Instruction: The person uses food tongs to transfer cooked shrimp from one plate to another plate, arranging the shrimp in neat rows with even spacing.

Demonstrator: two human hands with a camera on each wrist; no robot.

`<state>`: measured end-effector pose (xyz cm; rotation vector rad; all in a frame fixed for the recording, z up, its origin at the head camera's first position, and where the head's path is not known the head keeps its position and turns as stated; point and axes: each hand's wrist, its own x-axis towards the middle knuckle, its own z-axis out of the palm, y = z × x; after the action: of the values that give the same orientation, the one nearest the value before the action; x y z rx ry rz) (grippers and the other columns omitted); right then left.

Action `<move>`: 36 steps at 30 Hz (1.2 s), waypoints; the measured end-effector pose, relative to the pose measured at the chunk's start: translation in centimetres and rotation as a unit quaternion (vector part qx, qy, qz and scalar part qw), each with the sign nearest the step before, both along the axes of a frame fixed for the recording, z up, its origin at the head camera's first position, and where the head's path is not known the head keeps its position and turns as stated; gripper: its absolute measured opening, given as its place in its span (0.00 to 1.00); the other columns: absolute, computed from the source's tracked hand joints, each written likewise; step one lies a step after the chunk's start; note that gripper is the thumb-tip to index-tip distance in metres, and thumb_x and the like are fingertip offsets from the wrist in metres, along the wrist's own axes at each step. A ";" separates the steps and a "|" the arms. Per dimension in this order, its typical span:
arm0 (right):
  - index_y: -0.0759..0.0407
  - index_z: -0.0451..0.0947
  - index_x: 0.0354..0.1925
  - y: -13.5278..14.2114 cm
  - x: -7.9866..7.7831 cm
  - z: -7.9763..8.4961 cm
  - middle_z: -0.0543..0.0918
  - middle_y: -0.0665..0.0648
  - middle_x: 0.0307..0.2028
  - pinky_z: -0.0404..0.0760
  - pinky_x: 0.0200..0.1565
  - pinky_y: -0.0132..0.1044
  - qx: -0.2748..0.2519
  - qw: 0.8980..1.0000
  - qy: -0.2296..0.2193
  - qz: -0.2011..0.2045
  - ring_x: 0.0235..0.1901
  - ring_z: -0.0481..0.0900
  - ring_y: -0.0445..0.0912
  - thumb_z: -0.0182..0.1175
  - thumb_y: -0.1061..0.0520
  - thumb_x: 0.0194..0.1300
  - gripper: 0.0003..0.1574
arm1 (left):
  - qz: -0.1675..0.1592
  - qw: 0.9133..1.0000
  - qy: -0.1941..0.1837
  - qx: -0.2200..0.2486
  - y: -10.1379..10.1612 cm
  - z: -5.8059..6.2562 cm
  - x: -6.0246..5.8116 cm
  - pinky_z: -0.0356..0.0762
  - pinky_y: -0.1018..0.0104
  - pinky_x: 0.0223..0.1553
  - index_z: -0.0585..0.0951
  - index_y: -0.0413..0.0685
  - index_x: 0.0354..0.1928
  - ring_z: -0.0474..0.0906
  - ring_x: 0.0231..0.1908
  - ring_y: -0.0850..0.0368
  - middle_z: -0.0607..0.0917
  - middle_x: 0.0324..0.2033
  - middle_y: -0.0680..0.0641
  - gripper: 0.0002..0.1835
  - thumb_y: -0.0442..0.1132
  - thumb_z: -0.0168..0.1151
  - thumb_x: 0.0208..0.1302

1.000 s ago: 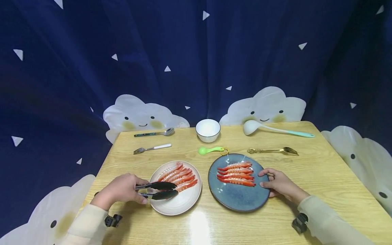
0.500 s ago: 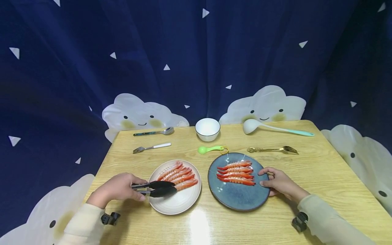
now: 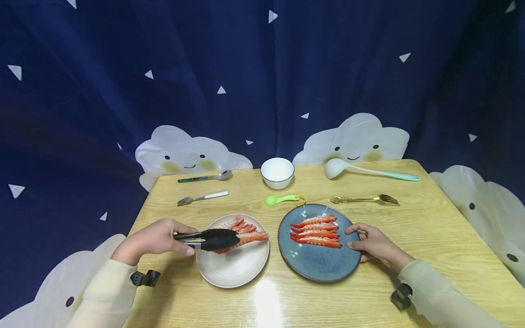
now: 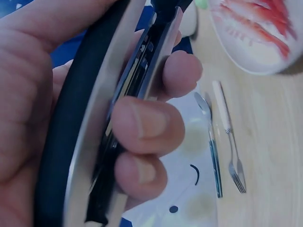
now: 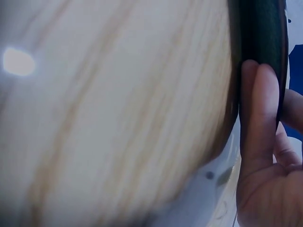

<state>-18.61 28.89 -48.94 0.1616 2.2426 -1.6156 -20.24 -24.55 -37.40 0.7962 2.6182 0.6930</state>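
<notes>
Black-tipped tongs (image 3: 215,238) are in my left hand (image 3: 157,238), its fingers curled round the metal handles, as the left wrist view shows close up. The tips of the tongs pinch a shrimp (image 3: 252,237) over the cream plate (image 3: 229,275). Several more shrimp (image 3: 235,222) lie on that plate, partly hidden behind the tongs. My right hand (image 3: 373,246) grips the right rim of the blue plate (image 3: 324,264), thumb on top and fingers below. On this plate a row of several red shrimp (image 3: 316,231) lies side by side.
Behind the plates are a white bowl (image 3: 278,175), a green measuring spoon (image 3: 283,199) and a white ladle (image 3: 336,169) with a mint handle. A gold fork (image 3: 365,200) lies at right; a spoon (image 3: 205,177) and a white-handled fork (image 3: 203,198) at left.
My left hand has moved up and slightly left; the tongs have closed on a shrimp and raised it from the others. The right hand stays at the blue plate's rim.
</notes>
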 end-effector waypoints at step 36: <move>0.64 0.64 0.51 0.1 0.2 0.2 0.75 0.64 0.29 0.76 0.25 0.48 -0.060 0.998 -0.002 0.018 0.25 0.78 0.55 0.61 0.63 0.52 0.27 | -0.169 0.981 -0.084 -0.030 16.8 -3.0 -5.5 0.70 0.72 0.37 0.81 0.59 0.42 0.73 0.32 0.69 0.80 0.35 0.62 0.21 0.53 0.67 0.42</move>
<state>-18.37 28.97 -48.75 0.0917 2.1264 -1.7242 -25.72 -7.73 -40.38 1.0801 2.2640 0.5548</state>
